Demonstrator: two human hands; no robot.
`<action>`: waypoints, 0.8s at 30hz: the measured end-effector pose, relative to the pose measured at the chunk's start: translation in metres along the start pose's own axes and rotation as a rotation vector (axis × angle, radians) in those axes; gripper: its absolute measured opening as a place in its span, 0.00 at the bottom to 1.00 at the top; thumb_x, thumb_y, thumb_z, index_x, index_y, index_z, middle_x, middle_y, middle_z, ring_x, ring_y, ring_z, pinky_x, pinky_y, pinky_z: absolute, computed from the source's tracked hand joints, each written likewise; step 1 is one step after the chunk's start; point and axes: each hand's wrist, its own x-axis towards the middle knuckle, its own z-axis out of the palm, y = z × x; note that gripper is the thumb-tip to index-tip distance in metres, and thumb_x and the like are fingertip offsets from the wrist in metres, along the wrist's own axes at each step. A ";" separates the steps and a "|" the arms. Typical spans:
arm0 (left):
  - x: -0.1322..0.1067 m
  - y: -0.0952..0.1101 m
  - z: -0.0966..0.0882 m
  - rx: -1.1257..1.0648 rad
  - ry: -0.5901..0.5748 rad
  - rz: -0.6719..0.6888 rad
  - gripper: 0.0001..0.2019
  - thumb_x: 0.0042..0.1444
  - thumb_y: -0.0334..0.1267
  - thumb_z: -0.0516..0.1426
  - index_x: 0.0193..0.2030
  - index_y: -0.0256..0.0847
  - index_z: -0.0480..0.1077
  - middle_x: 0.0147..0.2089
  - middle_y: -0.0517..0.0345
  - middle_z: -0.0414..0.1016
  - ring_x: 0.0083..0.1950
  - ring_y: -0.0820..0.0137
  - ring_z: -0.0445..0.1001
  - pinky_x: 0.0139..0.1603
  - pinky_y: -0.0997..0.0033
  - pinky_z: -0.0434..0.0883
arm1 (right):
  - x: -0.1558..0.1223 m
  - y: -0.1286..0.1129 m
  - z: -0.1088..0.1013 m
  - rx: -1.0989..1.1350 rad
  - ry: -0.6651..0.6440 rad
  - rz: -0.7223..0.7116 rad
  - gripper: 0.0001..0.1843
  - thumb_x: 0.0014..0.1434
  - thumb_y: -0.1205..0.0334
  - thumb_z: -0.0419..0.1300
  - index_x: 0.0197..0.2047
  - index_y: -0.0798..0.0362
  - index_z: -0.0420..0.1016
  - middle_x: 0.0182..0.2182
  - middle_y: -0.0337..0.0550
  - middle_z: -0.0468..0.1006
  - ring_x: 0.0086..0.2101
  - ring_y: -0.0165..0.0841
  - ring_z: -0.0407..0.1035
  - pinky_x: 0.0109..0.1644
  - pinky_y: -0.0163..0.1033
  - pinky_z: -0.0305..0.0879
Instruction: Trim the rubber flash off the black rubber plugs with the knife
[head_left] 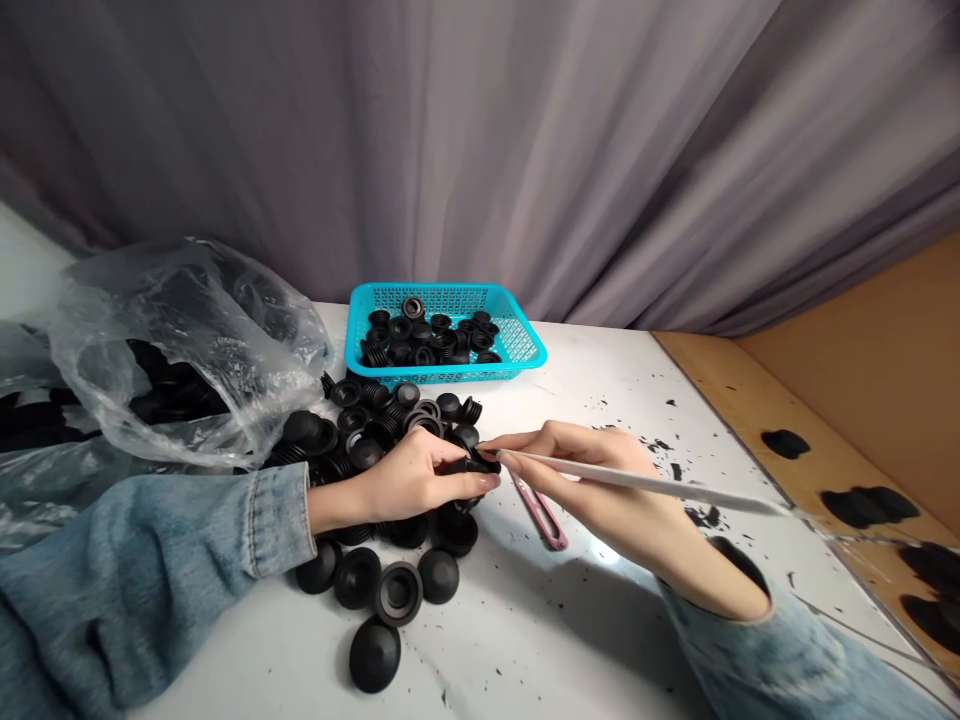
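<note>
My left hand (420, 478) is closed around a black rubber part (474, 464), held just above a pile of similar black rubber parts (390, 430) on the white table. My right hand (600, 490) pinches a long thin white tool (645, 484), whose tip meets the held part. A pink snip-like tool (541, 512) lies on the table under my right hand. Both arms wear denim sleeves.
A blue plastic basket (525, 345) holding several black parts stands behind the pile. A clear plastic bag (172, 340) full of more parts lies at the left. Black rubber scraps (697, 515) litter the table at the right. A wooden surface (825, 450) and grey curtain border the table.
</note>
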 end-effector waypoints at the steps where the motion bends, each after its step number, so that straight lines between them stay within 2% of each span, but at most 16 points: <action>1: 0.000 -0.001 0.000 0.011 0.004 0.008 0.19 0.53 0.43 0.55 0.16 0.36 0.57 0.17 0.67 0.50 0.20 0.80 0.50 0.18 0.78 0.49 | 0.000 0.000 -0.001 0.021 -0.018 0.021 0.17 0.58 0.55 0.57 0.20 0.52 0.67 0.33 0.47 0.81 0.28 0.34 0.75 0.25 0.35 0.71; 5: 0.000 -0.004 0.000 0.044 0.014 0.010 0.19 0.52 0.44 0.56 0.17 0.35 0.61 0.19 0.66 0.49 0.21 0.79 0.49 0.20 0.78 0.48 | 0.001 0.001 -0.002 0.080 -0.094 0.059 0.18 0.57 0.55 0.58 0.19 0.52 0.65 0.31 0.46 0.81 0.28 0.35 0.76 0.25 0.36 0.71; 10: 0.000 -0.005 0.001 0.025 0.003 0.016 0.15 0.52 0.42 0.56 0.21 0.33 0.67 0.20 0.65 0.52 0.23 0.79 0.50 0.21 0.78 0.49 | 0.001 0.000 -0.002 0.099 -0.122 0.101 0.18 0.57 0.54 0.58 0.19 0.52 0.63 0.29 0.46 0.81 0.25 0.34 0.75 0.23 0.35 0.70; 17: 0.000 -0.008 0.002 0.045 -0.002 0.002 0.15 0.52 0.43 0.57 0.21 0.32 0.67 0.20 0.65 0.52 0.24 0.78 0.51 0.22 0.78 0.50 | 0.001 0.000 -0.003 0.133 -0.144 0.123 0.18 0.57 0.53 0.58 0.19 0.51 0.63 0.21 0.42 0.78 0.21 0.34 0.74 0.19 0.33 0.67; 24: 0.000 -0.008 0.002 0.058 0.012 -0.007 0.17 0.52 0.43 0.56 0.19 0.33 0.64 0.20 0.65 0.51 0.23 0.78 0.51 0.21 0.78 0.50 | 0.001 0.001 -0.003 0.137 -0.154 0.118 0.18 0.57 0.53 0.57 0.19 0.51 0.65 0.18 0.42 0.77 0.19 0.34 0.73 0.18 0.33 0.66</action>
